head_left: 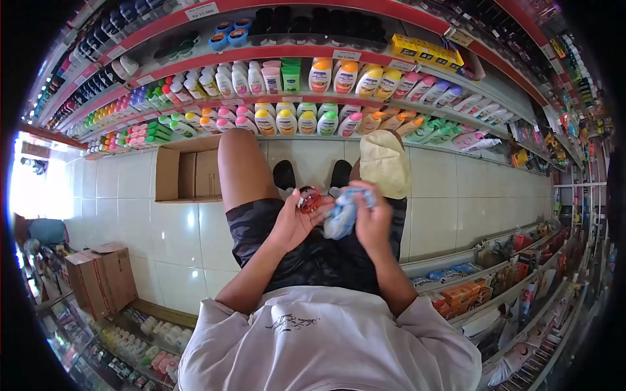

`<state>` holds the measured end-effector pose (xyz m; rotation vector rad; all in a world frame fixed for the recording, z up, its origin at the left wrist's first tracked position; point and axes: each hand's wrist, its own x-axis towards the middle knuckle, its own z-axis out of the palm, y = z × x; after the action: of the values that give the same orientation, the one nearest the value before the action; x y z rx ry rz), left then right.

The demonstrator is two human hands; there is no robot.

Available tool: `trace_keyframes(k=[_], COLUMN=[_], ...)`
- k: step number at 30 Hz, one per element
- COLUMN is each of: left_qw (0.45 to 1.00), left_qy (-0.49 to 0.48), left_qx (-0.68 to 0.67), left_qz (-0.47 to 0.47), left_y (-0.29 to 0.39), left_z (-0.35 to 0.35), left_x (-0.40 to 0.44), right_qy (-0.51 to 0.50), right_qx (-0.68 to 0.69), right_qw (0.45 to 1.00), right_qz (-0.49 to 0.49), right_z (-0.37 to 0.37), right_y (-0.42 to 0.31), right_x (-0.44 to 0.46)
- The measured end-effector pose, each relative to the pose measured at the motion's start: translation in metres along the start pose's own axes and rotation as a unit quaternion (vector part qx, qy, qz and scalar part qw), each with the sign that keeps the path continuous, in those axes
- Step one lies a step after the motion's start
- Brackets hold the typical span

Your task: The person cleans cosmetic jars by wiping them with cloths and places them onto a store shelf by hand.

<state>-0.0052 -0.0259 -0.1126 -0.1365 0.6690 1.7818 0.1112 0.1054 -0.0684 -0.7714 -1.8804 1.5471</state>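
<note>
In my lap, my left hand [290,225] is closed around a small see-through red bottle [308,202] with a dark top. Its label cannot be read. My right hand [374,220], a little blurred, grips a crumpled blue and white cloth [340,216]. The cloth hangs right beside the bottle and the left fingertips; whether it touches the bottle I cannot tell. A pale yellow cloth [385,164] lies draped over my right knee.
Shelves ahead hold rows of lotion bottles [285,122], dark jars [319,29] and yellow boxes [427,52]. An open cardboard box [166,173] stands left of my knee, and a closed carton [101,280] is farther back. Low shelves with orange packs [466,294] run along my right.
</note>
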Motion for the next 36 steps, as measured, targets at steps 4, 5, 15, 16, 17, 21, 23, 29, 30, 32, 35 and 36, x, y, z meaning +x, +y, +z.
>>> trace_keyframes(k=[4, 5, 15, 16, 17, 21, 23, 29, 30, 32, 35, 36], left_qw=[0.996, 0.987, 0.982, 0.98, 0.98, 0.99, 0.986, 0.93, 0.93, 0.935, 0.921, 0.92], left_qy=[-0.025, -0.047, -0.09, -0.099, -0.091, -0.09, -0.038, 0.0, 0.007, 0.016, 0.011, 0.014], left_qx=[-0.087, -0.152, -0.162, -0.169, -0.173, -0.094, 0.058, 0.239, 0.244, 0.223, 0.232, 0.233], left_qz=[0.003, -0.01, 0.036, 0.035, 0.035, 0.051, 0.154, 0.281, 0.273, 0.274, 0.312, 0.314], left_y=[0.007, 0.01, 0.017, 0.017, 0.013, 0.01, 0.006, 0.002, 0.005, 0.008, 0.005, 0.007], left_z=[-0.009, -0.008, 0.01, 0.007, 0.005, 0.009, 0.015, 0.007, 0.009, 0.013, 0.004, 0.004], left_x=[0.0, 0.0, 0.006, 0.006, 0.004, 0.003, -0.001, -0.005, -0.007, -0.013, -0.018, -0.019], right_qy=[0.186, 0.239, 0.307, 0.354, 0.351, 0.392, 0.388, -0.076, -0.124, -0.218, -0.276, -0.274], right_qx=[0.195, 0.263, 0.263, 0.215, 0.211, -0.076, -0.14, 0.014, 0.002, -0.035, -0.069, -0.063], right_qw=[0.963, 0.934, 0.906, 0.895, 0.895, 0.915, 0.911, 0.995, 0.991, 0.974, 0.957, 0.959], right_qz=[0.026, 0.026, 0.127, 0.168, 0.175, 0.054, 0.023, -0.059, -0.046, -0.047, -0.058, -0.041], right_z=[-0.054, -0.066, -0.143, -0.141, -0.14, -0.12, -0.103, -0.037, -0.021, 0.0, 0.02, 0.026], right_y=[-0.006, -0.018, 0.045, 0.047, 0.05, 0.027, -0.002, -0.027, -0.034, -0.046, -0.047, -0.045], right_x=[0.017, 0.02, 0.014, 0.011, 0.008, 0.015, 0.022, 0.023, 0.023, 0.029, 0.03, 0.029])
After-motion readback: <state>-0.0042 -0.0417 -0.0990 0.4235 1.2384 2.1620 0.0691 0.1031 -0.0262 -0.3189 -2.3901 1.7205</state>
